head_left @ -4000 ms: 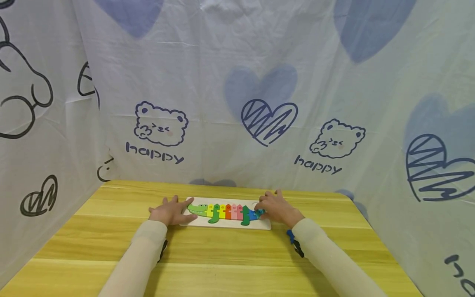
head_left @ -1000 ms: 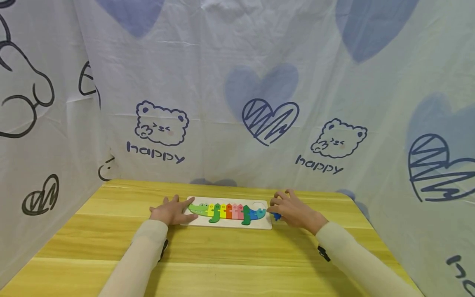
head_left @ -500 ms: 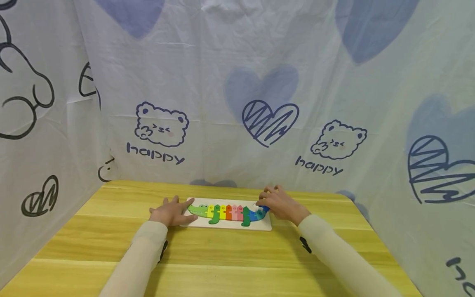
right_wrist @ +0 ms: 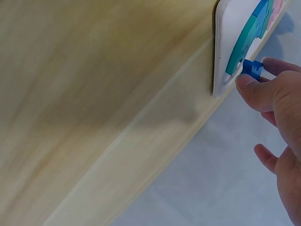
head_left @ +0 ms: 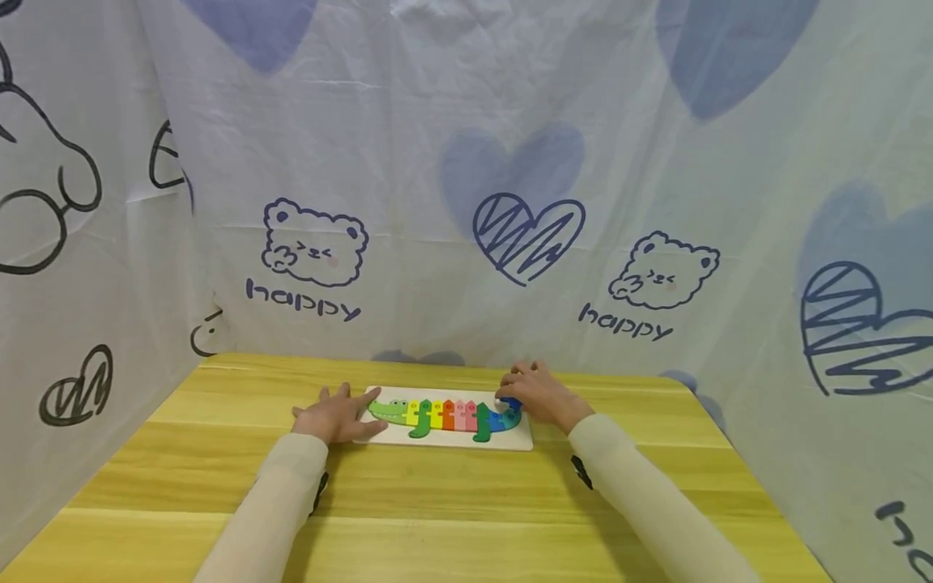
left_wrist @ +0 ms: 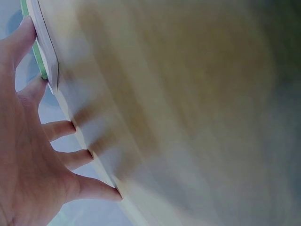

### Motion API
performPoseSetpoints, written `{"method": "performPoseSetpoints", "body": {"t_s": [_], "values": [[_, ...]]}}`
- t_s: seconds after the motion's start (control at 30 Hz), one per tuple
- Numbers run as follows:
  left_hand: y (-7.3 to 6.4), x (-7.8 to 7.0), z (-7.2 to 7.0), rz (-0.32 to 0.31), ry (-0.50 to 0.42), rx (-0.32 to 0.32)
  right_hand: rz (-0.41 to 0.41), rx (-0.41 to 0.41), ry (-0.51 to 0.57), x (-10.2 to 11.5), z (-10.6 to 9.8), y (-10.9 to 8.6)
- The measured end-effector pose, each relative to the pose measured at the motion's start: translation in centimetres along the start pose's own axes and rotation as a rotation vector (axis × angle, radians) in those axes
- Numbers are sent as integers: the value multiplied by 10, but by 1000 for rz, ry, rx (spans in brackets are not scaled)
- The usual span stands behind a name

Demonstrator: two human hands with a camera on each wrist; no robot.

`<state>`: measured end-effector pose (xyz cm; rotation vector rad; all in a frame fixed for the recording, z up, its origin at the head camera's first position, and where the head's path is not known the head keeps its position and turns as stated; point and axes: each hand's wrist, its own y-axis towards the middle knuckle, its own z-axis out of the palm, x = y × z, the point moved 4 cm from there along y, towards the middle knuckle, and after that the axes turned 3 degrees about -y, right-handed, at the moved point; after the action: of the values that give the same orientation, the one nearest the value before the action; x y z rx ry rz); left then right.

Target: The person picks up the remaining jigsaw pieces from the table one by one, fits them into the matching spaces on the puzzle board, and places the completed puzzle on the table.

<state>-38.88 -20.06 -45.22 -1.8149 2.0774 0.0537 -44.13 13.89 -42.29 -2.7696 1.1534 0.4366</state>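
Note:
A white puzzle board (head_left: 445,441) with a colourful crocodile lies flat on the table. My left hand (head_left: 325,417) rests at its left end with fingers spread; thumb and forefinger press the board, and the other fingertips touch the wood in the left wrist view. At the right end, my right hand (head_left: 543,395) pinches a small blue puzzle piece (right_wrist: 252,69) between thumb and forefinger. That piece is close over the tail end of the crocodile, beside a teal tail piece (right_wrist: 241,47). The green head (head_left: 389,411) and several coloured body pieces fill the middle of the board.
The yellow wooden table (head_left: 437,510) stretches toward me on all sides of the board. Close behind its far edge hangs a pale curtain (head_left: 423,308) with hearts and bears, and more of it hangs at both sides.
My right hand first moved right off the board to the blue piece on the table, then came back left with it to the tail end. The left hand stays put.

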Motion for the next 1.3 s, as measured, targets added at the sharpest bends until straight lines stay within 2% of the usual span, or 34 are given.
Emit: {"method": "performPoseSetpoints", "body": {"t_s": [0.37,0.6,1.07,1.3], "values": [[1,3,2,-5,-5,2,18,5,32,-1,8,6],[2,4,4,0,-11,-2,9,-8,12,1,10,6],[4,5,5,0,-8,-9,81,85,116,3,11,8],[5,4,3,3,-3,-9,67,105,151,4,9,9]]}}
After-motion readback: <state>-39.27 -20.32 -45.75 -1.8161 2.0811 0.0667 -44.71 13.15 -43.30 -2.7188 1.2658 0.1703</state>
